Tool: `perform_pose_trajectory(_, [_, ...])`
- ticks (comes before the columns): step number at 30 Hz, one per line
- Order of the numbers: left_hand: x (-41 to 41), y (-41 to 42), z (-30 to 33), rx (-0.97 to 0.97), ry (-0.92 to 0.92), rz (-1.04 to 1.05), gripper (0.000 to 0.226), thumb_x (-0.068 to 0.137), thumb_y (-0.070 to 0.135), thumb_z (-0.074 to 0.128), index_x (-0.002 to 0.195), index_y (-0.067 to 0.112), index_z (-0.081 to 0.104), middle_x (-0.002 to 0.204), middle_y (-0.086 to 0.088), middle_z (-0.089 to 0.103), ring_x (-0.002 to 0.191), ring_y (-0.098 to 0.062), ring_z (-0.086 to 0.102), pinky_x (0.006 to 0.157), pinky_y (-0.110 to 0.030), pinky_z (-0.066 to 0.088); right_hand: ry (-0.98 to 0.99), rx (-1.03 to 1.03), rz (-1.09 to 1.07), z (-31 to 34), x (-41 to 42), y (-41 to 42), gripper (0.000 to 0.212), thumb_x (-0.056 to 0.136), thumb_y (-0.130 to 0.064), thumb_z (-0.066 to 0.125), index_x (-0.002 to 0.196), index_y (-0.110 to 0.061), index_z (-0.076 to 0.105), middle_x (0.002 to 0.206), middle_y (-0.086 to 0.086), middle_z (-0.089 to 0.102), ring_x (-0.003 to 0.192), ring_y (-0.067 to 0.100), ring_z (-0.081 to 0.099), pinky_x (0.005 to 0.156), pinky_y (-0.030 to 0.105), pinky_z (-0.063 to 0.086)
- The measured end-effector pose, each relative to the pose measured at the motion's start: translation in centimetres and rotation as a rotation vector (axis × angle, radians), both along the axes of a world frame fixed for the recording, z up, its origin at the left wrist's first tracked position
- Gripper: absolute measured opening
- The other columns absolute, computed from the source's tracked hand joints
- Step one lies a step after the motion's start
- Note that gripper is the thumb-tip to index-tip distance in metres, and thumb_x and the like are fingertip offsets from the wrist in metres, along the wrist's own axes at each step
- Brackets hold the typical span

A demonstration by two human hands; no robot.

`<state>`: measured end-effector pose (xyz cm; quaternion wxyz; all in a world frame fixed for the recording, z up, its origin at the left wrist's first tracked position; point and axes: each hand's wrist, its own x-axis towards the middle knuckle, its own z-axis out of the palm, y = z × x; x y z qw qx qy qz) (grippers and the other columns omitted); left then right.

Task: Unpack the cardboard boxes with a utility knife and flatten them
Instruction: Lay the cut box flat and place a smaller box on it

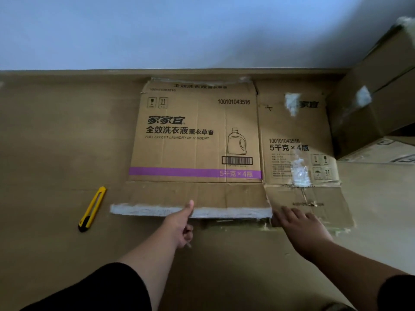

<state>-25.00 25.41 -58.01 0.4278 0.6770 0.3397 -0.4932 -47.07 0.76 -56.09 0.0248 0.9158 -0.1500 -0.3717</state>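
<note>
A flattened laundry-detergent cardboard box with black print and a purple stripe lies on the brown floor against the wall. Clear tape runs along its near flap edge. My left hand pinches that near edge, thumb on top and fingers curled under. My right hand rests fingers spread, palm down, on the near right flap. A yellow and black utility knife lies on the floor to the left of the box, apart from both hands.
A stack of unopened cardboard boxes with tape scraps stands at the right against the pale wall. Another flat box lies under them. Bare floor extends to the left of the knife and near my arms.
</note>
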Motion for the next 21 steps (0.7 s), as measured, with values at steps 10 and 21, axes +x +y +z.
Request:
perform_pose_trajectory(10, [-4.1, 0.8, -0.4, 0.148, -0.121, -1.041, 0.061, 0.097, 0.062, 0.032, 0.123, 0.013, 0.06, 0.114, -0.009, 0.062, 0.105, -0.022, 0.059, 0.092, -0.035, 0.044, 0.051, 0.185, -0.031, -1.7, 1.3, 0.1, 0.075, 0.092, -0.01, 0.045, 0.155, -0.034, 0.013, 0.165, 0.003, 0.009, 0.147, 0.026, 0.023, 0.11, 0.048, 0.034])
perform_pose_trajectory(21, [-1.7, -3.7, 1.1, 0.123, -0.768, -1.214, 0.017, 0.093, 0.04, 0.055, 0.086, 0.024, 0.055, 0.089, 0.003, 0.055, 0.085, -0.017, 0.055, 0.079, -0.038, 0.052, -0.009, 0.132, -0.063, 1.7, 1.8, -2.7, 0.062, 0.096, -0.019, 0.042, 0.154, -0.028, 0.023, 0.159, 0.003, 0.03, 0.139, 0.026, 0.038, 0.105, 0.042, 0.041])
